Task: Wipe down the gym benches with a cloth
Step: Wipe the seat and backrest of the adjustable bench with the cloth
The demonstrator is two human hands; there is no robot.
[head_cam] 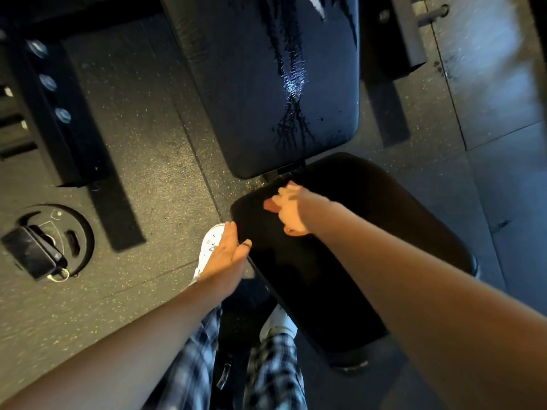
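Your left hand [225, 253]: flat, fingers straight and together, thumb splayed right, forearm coming in from lower left. Your right hand [288, 208]: further forward, arm stretched out, palm down. Motion blur, so can't tell how its fingers lie.

the right hand [288, 210] is showing blurred on the seat pad [370, 232], its grip impossible to read; the back pad [236, 84] is running off the top edge; the left hand [226, 253] is covering part of a shoe [210, 241].

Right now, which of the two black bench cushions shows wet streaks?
The farther black back pad; glossy wet streaks run along it. The nearer black seat pad shows none.
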